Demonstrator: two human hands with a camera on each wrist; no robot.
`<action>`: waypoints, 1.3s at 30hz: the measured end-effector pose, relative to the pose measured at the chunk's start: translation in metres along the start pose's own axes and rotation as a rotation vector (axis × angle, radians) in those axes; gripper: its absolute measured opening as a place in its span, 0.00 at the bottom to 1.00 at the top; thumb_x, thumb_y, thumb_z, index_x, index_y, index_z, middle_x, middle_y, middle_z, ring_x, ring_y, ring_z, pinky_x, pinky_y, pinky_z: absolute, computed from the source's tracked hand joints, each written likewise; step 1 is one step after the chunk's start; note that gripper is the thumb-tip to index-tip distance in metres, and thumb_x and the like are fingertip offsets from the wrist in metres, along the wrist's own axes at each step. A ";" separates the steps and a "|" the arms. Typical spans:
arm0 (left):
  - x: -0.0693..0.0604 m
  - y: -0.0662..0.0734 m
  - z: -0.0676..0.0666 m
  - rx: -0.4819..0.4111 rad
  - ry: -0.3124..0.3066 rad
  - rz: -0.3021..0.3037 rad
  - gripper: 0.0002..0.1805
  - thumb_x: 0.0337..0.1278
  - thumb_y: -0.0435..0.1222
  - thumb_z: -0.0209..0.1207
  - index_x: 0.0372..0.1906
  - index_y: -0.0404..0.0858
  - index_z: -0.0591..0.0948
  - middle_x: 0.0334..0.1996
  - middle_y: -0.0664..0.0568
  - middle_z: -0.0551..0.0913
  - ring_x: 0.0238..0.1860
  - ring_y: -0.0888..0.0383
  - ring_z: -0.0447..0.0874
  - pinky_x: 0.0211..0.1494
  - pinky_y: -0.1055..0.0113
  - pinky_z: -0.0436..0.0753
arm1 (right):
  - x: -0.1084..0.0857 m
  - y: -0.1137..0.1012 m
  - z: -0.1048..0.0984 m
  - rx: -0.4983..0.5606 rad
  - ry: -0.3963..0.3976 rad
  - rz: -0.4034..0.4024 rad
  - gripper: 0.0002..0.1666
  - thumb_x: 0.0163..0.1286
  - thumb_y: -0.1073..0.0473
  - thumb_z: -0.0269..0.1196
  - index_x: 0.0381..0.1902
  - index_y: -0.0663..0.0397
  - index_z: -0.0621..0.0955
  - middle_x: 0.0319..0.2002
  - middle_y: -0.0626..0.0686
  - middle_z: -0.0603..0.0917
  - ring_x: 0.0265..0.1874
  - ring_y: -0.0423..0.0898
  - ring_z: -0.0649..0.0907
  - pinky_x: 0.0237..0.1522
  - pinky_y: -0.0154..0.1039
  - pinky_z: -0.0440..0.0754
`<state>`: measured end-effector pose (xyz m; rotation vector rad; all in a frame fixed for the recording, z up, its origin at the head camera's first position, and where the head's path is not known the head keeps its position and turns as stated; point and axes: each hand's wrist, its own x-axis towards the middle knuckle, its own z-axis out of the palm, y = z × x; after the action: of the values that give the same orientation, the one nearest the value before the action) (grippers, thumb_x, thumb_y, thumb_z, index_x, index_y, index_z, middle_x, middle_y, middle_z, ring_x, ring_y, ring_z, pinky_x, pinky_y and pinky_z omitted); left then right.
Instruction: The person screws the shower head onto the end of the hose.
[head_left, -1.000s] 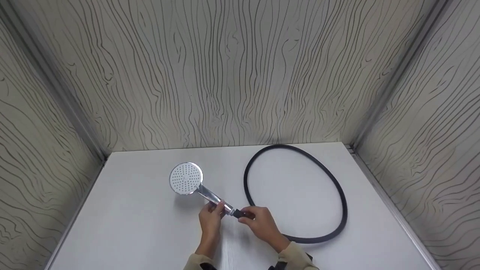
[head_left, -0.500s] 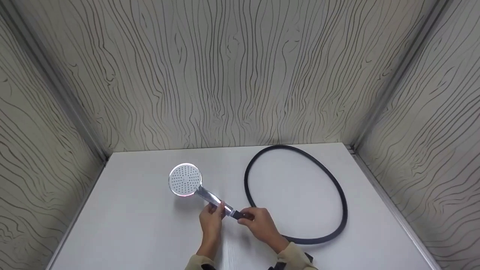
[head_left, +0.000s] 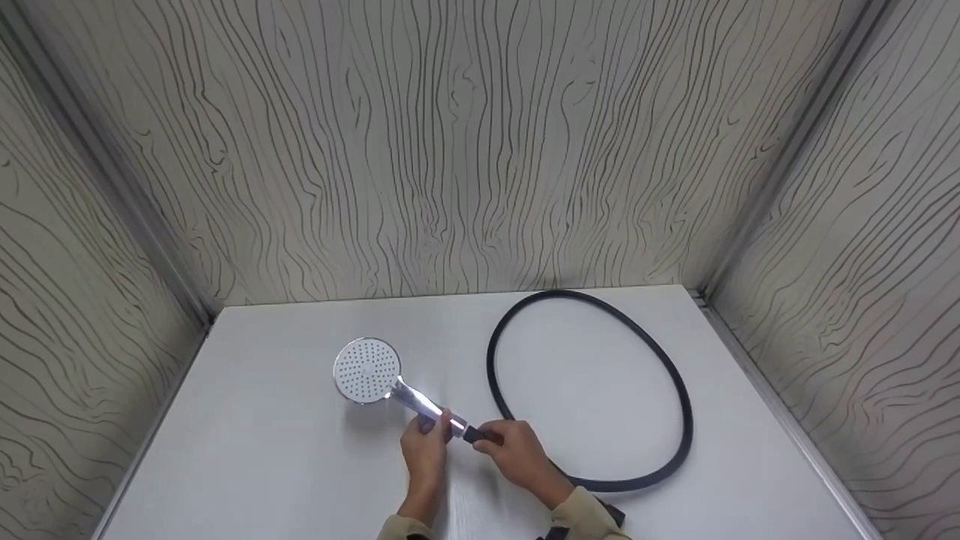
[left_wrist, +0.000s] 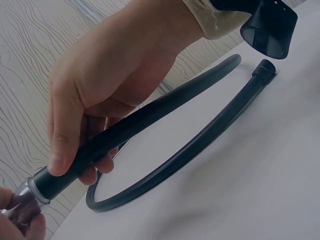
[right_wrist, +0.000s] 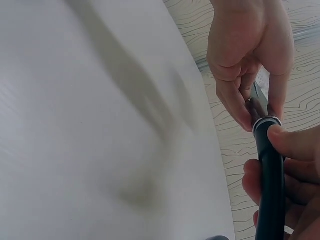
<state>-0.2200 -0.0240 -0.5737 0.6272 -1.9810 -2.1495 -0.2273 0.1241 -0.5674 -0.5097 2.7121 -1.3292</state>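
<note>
My left hand (head_left: 426, 450) grips the handle of a chrome shower head (head_left: 367, 370) near its lower end. The round white spray face points upward, and the head is held above the table. My right hand (head_left: 517, 454) pinches the black end of a shower hose (head_left: 686, 420) right at the handle's end. In the left wrist view, the hose's black collar (left_wrist: 47, 182) meets the silver handle; how firmly they are joined cannot be told. Its other end (left_wrist: 265, 71) lies loose on the table, beside my right forearm.
The white tabletop (head_left: 262, 450) lies below, with the hose in a wide loop on its right side. Wood-patterned panels (head_left: 450, 150) enclose it at the back and both sides. Shadows of the hands fall on the table.
The shower head has sunk slightly toward me and to the left. Both hands have moved slightly nearer with it, keeping their grips. The loose hose end shows more beside the right sleeve.
</note>
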 end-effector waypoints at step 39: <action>-0.002 -0.010 0.005 -0.027 0.050 -0.089 0.22 0.66 0.36 0.58 0.56 0.24 0.73 0.51 0.32 0.80 0.52 0.42 0.84 0.61 0.48 0.80 | -0.005 0.007 0.014 -0.104 0.014 -0.028 0.05 0.65 0.58 0.65 0.37 0.49 0.79 0.28 0.43 0.84 0.24 0.31 0.75 0.26 0.26 0.73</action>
<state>-0.2182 -0.0172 -0.5823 0.7702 -1.9306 -2.1838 -0.2215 0.1191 -0.5813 -0.5507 2.8074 -1.2071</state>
